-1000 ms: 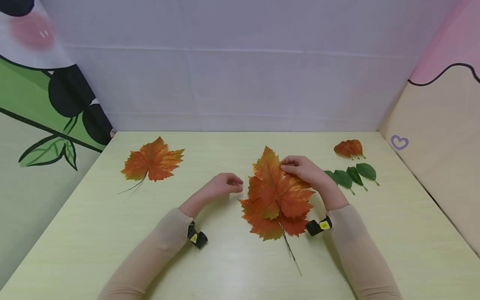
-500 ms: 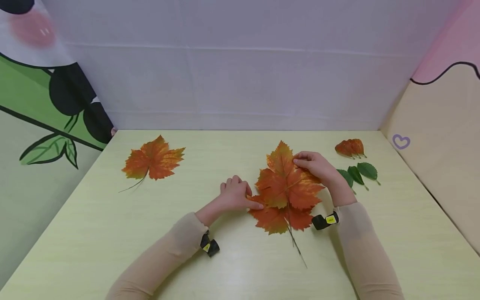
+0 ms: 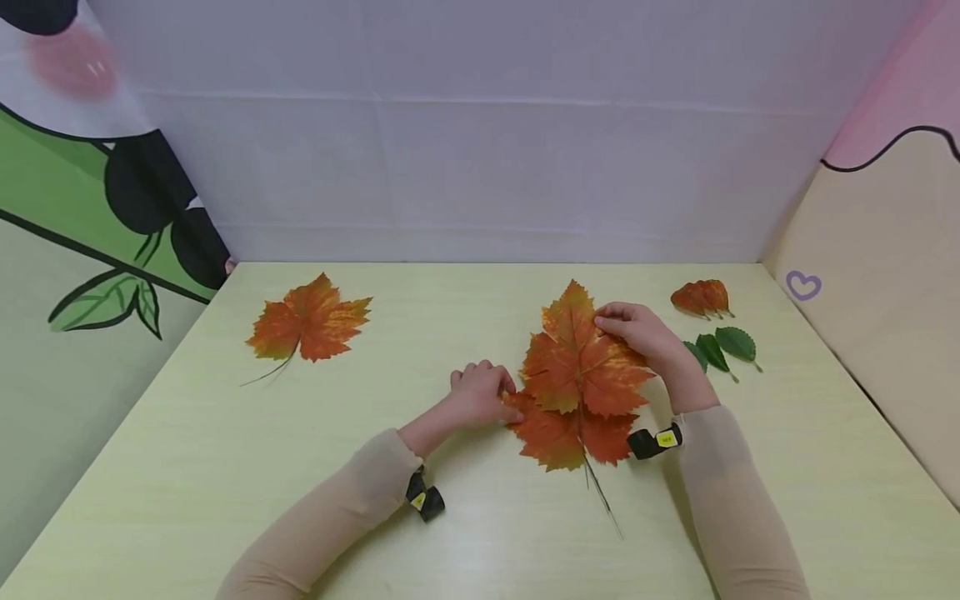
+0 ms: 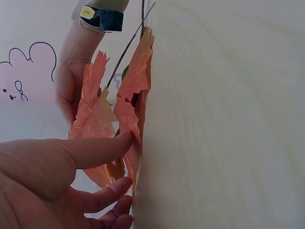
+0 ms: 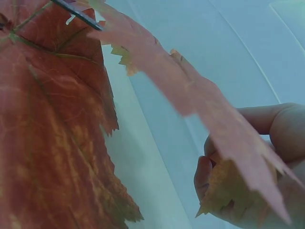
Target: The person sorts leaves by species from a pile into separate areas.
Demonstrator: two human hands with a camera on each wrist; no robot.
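Observation:
Two orange-red artificial maple leaves overlap at the middle right of the table in the head view. My right hand (image 3: 641,333) pinches the upper maple leaf (image 3: 573,367) by its top right edge. In the right wrist view this leaf stands raised, apart from the one below. The lower maple leaf (image 3: 551,437) lies partly hidden under it, and its left tip is between the thumb and fingers of my left hand (image 3: 480,396). Seen from the left wrist, my thumb (image 4: 102,150) presses on the lower leaf. Thin dark stems (image 3: 602,498) point toward the front.
Another maple leaf (image 3: 309,321) lies at the back left. Several green leaves (image 3: 737,342) are in a row at the right, partly behind my right wrist. Small orange-brown leaves (image 3: 701,297) overlap behind them. A pale cloth wall (image 3: 480,183) borders the back of the table (image 3: 187,467).
My left hand has come in from the left and taken the lower leaf's edge. My right hand and both overlapping leaves have shifted right, and the upper leaf has moved slightly away from the front.

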